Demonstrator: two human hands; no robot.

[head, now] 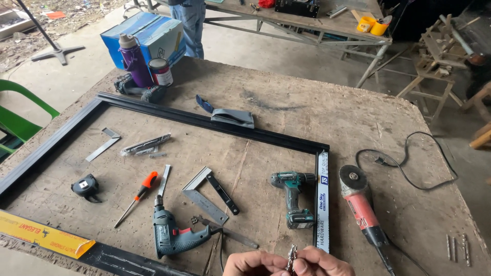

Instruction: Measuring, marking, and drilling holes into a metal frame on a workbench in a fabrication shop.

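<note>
The small metal bit (292, 257), light, stiff and likely slick, stands upright pinched between both grips, left hand (250, 264) and right hand (319, 263) meeting on it. Just beyond the grips on the worktop (307, 110) lie a corded drill (174, 236) and a cordless driver (295, 197).

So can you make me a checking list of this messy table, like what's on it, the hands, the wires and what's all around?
Surface: worn, scratched wooden tabletop, dusty.
Job's things: small ridged metal piece pinched between both hands; black metal frame lying flat.
Clutter: grey corded drill, teal cordless drill, red angle grinder, orange-handled screwdriver, black tape measure, steel try square, purple bottle.
Grippers: left hand and right hand, at the bottom edge, both gripping the piece.
Cables: black grinder cord looping loosely.
Surroundings: green plastic chair, blue cardboard box, second workbench, a person standing.
</note>
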